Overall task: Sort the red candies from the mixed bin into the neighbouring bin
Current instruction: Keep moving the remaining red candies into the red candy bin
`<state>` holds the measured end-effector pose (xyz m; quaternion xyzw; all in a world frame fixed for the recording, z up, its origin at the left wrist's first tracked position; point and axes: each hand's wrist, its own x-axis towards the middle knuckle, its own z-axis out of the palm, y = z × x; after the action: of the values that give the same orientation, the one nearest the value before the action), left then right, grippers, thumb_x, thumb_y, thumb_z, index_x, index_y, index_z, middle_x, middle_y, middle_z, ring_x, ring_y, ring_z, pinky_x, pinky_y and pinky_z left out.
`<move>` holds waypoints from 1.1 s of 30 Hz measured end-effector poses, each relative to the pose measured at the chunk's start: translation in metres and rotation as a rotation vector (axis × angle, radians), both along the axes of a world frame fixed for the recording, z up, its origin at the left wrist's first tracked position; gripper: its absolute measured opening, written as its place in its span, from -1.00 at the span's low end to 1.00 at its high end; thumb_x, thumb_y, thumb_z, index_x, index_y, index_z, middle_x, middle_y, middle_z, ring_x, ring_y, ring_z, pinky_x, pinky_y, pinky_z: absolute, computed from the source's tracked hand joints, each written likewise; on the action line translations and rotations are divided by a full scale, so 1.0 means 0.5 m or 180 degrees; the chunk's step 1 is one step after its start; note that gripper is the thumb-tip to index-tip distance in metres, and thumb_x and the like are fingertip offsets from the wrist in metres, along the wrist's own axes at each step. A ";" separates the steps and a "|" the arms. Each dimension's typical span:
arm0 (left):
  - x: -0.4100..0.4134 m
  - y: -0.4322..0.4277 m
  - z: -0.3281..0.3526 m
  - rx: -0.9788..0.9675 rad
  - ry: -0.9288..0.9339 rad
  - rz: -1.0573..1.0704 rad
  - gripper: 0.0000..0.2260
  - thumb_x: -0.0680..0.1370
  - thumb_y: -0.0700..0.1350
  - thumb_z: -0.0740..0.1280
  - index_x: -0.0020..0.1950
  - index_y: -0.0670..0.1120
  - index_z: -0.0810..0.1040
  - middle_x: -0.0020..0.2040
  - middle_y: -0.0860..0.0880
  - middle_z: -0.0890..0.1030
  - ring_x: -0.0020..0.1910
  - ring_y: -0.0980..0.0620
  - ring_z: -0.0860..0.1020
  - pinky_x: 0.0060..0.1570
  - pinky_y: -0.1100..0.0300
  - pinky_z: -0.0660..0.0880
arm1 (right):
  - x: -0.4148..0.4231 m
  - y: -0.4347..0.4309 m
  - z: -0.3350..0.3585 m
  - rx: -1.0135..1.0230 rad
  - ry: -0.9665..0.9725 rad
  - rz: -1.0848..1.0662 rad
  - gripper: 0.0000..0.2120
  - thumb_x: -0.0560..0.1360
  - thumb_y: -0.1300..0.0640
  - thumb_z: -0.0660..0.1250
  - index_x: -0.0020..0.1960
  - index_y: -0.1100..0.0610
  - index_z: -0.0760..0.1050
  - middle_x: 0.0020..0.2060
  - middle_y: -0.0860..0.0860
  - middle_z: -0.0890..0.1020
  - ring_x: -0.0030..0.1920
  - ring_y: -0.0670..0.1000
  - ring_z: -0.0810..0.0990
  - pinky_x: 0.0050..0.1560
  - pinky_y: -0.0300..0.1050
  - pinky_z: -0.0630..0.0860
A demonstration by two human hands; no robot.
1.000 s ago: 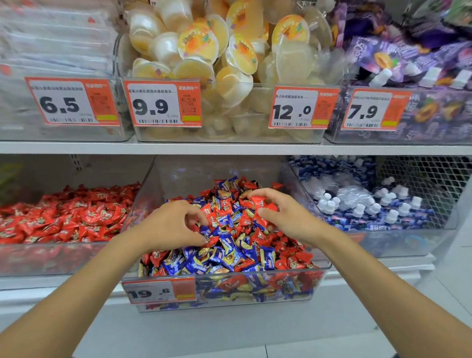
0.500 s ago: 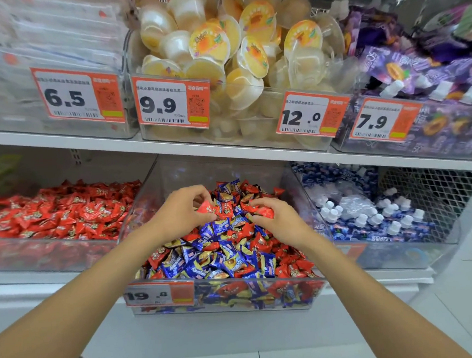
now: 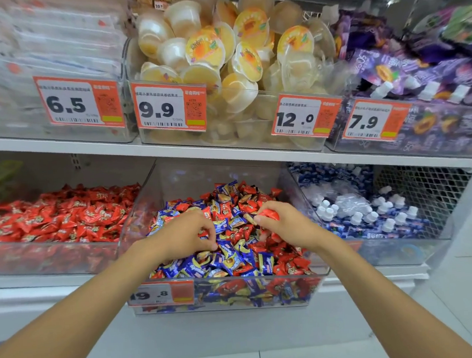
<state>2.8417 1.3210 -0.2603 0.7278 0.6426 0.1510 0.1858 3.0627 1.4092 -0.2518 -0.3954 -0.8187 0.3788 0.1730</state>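
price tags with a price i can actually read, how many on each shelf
upper shelf tags: 4 (6.5, 9.9, 12.0, 7.9)
lower shelf tags: 1 (19.8)
total: 5

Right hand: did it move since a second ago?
Yes. The right hand drew back a little toward the front of the mixed bin, and now pinches a red candy.

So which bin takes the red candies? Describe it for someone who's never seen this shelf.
Find the lower shelf, then the mixed bin of red and blue candies. The target bin sits directly left, below the 6.5 price tag. It alone holds only red wrappers.
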 end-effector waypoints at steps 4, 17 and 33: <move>-0.008 0.008 0.009 0.0492 -0.0538 0.0255 -0.85 0.50 -0.01 0.40 -0.24 -0.01 0.56 -0.22 0.13 0.57 -0.25 0.13 0.51 -0.19 0.25 0.40 | 0.027 -0.003 0.006 0.0097 0.0139 -0.0052 -0.95 0.58 0.16 0.26 0.02 0.08 0.49 -0.14 -0.03 0.60 -0.27 0.02 0.53 -0.20 -0.02 0.47; -0.004 0.007 0.012 0.0742 -0.0947 0.0462 -0.91 0.62 -0.11 0.20 0.01 0.01 0.49 0.11 0.06 0.47 -0.13 0.13 0.58 -0.11 0.27 0.47 | -0.013 0.011 -0.049 0.0249 -0.1086 0.0514 -0.78 0.51 0.15 0.38 0.16 0.11 0.57 0.20 0.00 0.57 0.17 -0.03 0.52 0.19 -0.14 0.43; 0.086 -0.007 -0.011 -0.0679 -0.0110 -0.0829 -0.75 0.52 0.04 0.36 0.19 0.12 0.58 0.09 0.06 0.46 0.06 0.12 0.45 0.09 0.24 0.40 | 0.074 -0.040 0.025 -0.0255 0.0132 0.0188 -0.97 0.55 0.11 0.32 -0.03 0.01 0.53 -0.17 0.01 0.61 -0.26 0.04 0.44 -0.16 -0.08 0.37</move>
<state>2.8846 1.3172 -0.2659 0.7784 0.5518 0.0692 0.2911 3.0995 1.3890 -0.2391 -0.3696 -0.8104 0.4244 0.1627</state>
